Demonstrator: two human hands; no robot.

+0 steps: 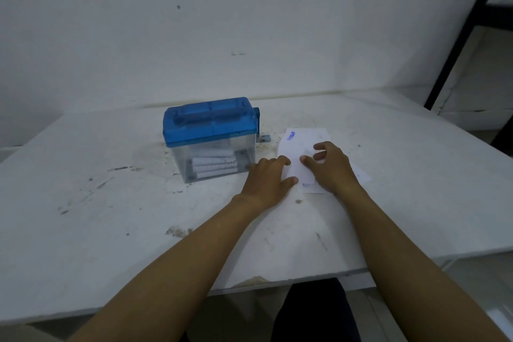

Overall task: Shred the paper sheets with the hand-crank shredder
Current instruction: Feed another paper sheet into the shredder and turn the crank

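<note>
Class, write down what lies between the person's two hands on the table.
In the head view, a white paper sheet lies between the left hand and the right hand, both holding it.

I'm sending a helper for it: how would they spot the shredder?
On the scuffed white table, left of the paper sheets, stands the hand-crank shredder. It alone has a blue lid over a clear bin holding rolled white paper.

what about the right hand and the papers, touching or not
Touching. The head view shows the right hand with thumb and curled fingers pinching the top sheet of the papers.
</note>
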